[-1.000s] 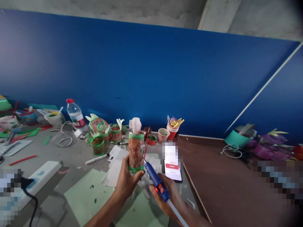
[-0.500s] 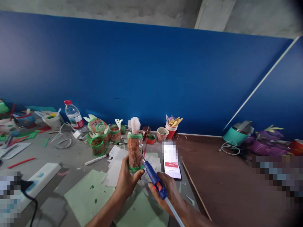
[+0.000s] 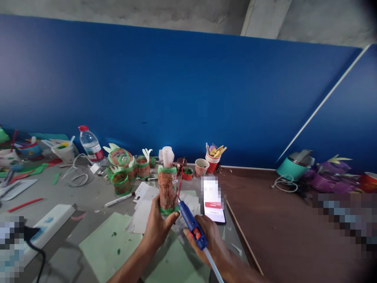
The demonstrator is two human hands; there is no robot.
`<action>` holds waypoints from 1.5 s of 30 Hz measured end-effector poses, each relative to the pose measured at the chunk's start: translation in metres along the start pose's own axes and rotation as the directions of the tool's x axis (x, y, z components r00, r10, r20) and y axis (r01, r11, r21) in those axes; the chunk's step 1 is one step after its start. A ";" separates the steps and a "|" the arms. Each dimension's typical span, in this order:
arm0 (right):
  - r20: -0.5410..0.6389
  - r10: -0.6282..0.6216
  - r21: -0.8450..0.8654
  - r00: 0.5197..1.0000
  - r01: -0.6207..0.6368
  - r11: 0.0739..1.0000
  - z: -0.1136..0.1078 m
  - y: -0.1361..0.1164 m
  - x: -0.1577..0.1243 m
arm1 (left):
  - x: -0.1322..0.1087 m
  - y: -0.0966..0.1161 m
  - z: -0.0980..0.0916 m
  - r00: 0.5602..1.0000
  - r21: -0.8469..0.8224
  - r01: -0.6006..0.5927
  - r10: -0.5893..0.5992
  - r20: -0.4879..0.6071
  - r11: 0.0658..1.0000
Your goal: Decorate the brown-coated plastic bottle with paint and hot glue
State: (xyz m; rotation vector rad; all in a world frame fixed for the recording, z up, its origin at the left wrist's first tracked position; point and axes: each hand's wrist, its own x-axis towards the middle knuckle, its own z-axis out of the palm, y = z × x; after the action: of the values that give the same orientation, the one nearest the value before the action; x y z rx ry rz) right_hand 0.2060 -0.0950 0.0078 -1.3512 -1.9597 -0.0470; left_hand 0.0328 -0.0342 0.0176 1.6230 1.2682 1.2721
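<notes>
My left hand point(image 3: 157, 222) is closed around the lower part of a brown-painted cylinder point(image 3: 167, 188) with green bands at its top and bottom, held upright. In my right hand point(image 3: 207, 234) is a blue hot glue gun point(image 3: 191, 222), with a translucent glue stick point(image 3: 213, 263) coming out of its back end. The gun's nozzle points up and left, at the cylinder's lower right side; I cannot tell whether it touches. Light green paper sheets point(image 3: 113, 243) and white paper scraps point(image 3: 143, 212) lie beneath my hands.
Behind stand brown-and-green painted pots point(image 3: 121, 181), a water bottle point(image 3: 92, 145), a patterned paper cup point(image 3: 202, 168) and a red cup of tools point(image 3: 212, 162). A phone point(image 3: 214, 210) lies right of my hands, a power strip point(image 3: 50, 228) left. A blue partition point(image 3: 176, 86) closes the back.
Hardly anything differs. The view has shifted very slightly, while both hands keep their hold on the cylinder and the glue gun.
</notes>
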 end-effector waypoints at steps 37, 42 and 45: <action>0.055 -0.028 0.100 0.998 0.022 0.995 -0.016 -0.001 0.003 | 0.010 -0.006 -0.001 0.984 -0.643 0.180 -0.141 0.111 0.744; 0.239 0.090 -0.101 0.967 -0.068 0.993 -0.017 0.005 0.000 | 0.012 0.005 -0.003 0.973 -0.732 0.222 -0.200 0.118 0.644; 0.338 0.139 -0.159 0.931 -0.089 0.983 -0.021 0.004 0.001 | 0.011 0.014 -0.005 0.975 -0.779 0.224 -0.142 0.174 0.586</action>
State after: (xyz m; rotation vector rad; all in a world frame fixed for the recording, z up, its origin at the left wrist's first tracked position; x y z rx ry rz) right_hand 0.2209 -0.1006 0.0221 -1.6568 -2.1962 0.1194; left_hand 0.0318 -0.0271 0.0350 0.8445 0.6011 1.3305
